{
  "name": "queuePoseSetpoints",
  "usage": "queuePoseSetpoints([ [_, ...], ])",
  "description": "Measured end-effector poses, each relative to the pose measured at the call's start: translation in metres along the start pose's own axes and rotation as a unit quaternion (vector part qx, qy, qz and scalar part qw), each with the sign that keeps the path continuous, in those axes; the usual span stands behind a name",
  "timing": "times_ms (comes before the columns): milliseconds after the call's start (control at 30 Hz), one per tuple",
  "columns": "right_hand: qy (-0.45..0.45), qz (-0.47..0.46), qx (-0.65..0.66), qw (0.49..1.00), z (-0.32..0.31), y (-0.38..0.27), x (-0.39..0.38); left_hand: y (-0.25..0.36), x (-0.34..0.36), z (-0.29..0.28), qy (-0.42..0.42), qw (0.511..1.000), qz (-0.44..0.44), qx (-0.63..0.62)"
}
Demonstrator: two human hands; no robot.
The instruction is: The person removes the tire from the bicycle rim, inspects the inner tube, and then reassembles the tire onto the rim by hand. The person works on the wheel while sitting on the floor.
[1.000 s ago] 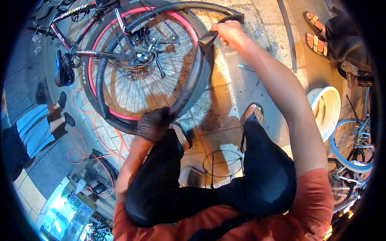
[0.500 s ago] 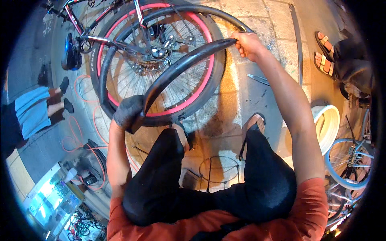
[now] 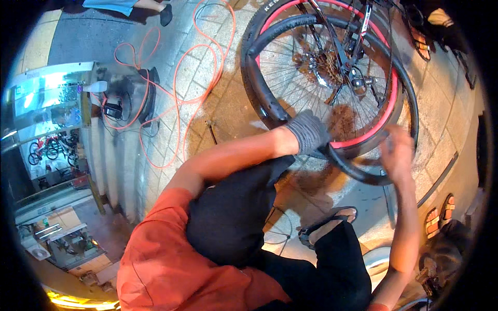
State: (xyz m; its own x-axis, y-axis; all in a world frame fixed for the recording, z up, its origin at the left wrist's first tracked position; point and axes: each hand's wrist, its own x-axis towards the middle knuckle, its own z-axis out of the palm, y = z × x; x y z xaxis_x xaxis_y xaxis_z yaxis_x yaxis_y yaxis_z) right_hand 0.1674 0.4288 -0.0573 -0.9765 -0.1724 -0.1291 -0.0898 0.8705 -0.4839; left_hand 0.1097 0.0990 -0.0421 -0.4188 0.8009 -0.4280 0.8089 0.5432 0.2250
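Observation:
My left hand (image 3: 309, 133), in a grey knitted glove, is closed round a black inner tube (image 3: 358, 172) at the near side of a bicycle wheel. The tube is plump and loops loosely over the wheel, bulging past it at the right. Bare and smeared by motion, my right hand (image 3: 398, 155) is at the tube's right-hand bend; whether it grips the tube cannot be made out. The wheel has a pink rim (image 3: 363, 139) and a black tyre (image 3: 251, 44), and the bicycle frame (image 3: 364, 28) lies beyond it.
An orange hose (image 3: 180, 98) lies in loops on the paving at the left. A glass display case (image 3: 52, 98) stands farther left. A white basin (image 3: 377, 257) is near my right forearm. Another person's sandalled feet (image 3: 441, 215) are at the right.
My view has turned left, so the wheel appears farther right. My right hand has come down from holding the tube up and out; the raised tube now lies lower beside the wheel.

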Motion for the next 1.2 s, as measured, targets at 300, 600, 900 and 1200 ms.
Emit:
queuePoseSetpoints([
  [300,-0.172,-0.074,0.333,0.924,0.086,-0.101,-0.028,-0.033,-0.043,-0.050,0.457,0.877,-0.052,-0.137],
  [600,-0.538,0.107,0.378,0.746,0.023,-0.059,-0.079,-0.104,-0.034,0.004,0.157,0.444,-0.251,-0.846],
  [900,-0.368,0.083,0.281,0.883,0.094,0.007,-0.088,-0.052,-0.032,-0.062,0.104,0.420,0.095,-0.897],
  [1200,-0.448,0.201,0.247,0.835,0.068,0.012,-0.097,0.008,0.036,-0.055,0.108,0.445,-0.005,-0.889],
])
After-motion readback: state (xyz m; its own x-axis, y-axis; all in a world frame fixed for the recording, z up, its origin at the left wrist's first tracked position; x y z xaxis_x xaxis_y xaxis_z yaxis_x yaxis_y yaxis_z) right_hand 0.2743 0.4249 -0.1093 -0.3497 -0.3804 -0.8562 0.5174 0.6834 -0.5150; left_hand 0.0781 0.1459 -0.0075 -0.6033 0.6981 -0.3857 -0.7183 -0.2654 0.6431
